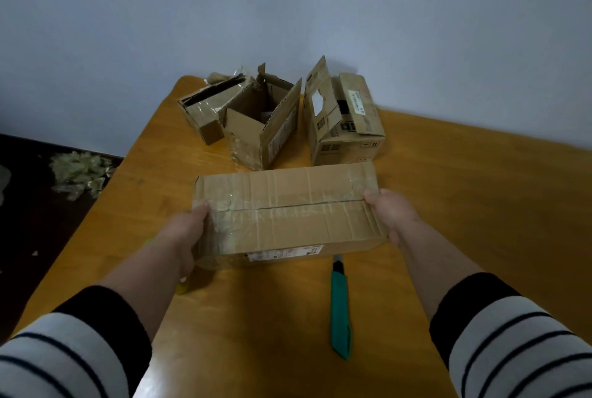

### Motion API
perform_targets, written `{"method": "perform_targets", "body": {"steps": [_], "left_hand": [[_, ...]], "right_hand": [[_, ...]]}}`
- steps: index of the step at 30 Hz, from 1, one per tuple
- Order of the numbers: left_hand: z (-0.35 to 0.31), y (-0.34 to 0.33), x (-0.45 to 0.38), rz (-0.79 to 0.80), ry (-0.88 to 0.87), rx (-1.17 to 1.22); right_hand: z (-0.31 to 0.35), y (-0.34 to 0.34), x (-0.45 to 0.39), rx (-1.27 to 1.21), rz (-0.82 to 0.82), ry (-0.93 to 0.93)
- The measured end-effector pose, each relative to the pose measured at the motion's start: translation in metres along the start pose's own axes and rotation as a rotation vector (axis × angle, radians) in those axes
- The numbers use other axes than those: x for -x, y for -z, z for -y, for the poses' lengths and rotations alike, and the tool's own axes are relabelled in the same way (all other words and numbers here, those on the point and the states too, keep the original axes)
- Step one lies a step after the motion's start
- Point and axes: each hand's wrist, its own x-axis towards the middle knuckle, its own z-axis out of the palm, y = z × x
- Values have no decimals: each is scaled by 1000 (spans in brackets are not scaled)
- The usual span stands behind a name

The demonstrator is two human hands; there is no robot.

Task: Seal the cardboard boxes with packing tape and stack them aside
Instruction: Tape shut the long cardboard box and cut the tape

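A long flat cardboard box [288, 215] lies in the middle of the wooden table [464, 205], its top flaps shut with clear tape along the seam. My left hand [185, 231] grips its left end, thumb on top. My right hand [394, 215] grips its right end the same way. Behind it stand three more boxes: a small one [205, 106] at the back left, an open one [259, 128] with flaps up, and one [346, 122] at the right with loose flaps and labels.
A green utility knife [341, 308] lies on the table in front of the box, right of centre. Something yellow [182, 287] peeks out under my left wrist. Crumpled tape scraps [78, 173] litter the dark floor at the left. A pale wall rises behind.
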Motion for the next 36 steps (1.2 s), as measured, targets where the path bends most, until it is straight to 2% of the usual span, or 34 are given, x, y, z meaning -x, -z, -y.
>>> {"method": "perform_targets", "body": {"steps": [3, 6, 9, 11, 14, 16, 19, 22, 26, 30, 32, 36], "left_hand": [[-5, 10, 1, 62, -96, 82], [-26, 29, 7, 180, -153, 271], [-53, 47, 11, 180, -149, 363], [-61, 52, 16, 296, -143, 330], [-62, 59, 24, 511, -215, 197], [-65, 69, 30, 571, -298, 150], [-78, 87, 36, 540, -451, 126], [-90, 100, 43, 467, -600, -1], [-95, 107, 56, 562, -604, -175], [-103, 96, 60, 556, -666, -91], [-107, 87, 62, 568, -690, -69], [-117, 68, 68, 491, -585, -56]], "right_hand": [[-2, 12, 10, -79, 51, -7], [-4, 27, 22, -519, 167, -33], [-5, 35, 30, -817, 256, -78], [3, 29, 39, -810, 277, -121], [10, 13, 55, -642, 249, -100], [6, 7, 65, -632, 215, -94], [0, -2, 80, -647, 249, -48], [3, -18, 91, -680, 227, -48], [13, -31, 109, -509, 72, -29], [6, -29, 122, -496, -42, 67], [4, -23, 128, -535, -40, 123], [-4, 9, 136, -622, 32, 192]]}}
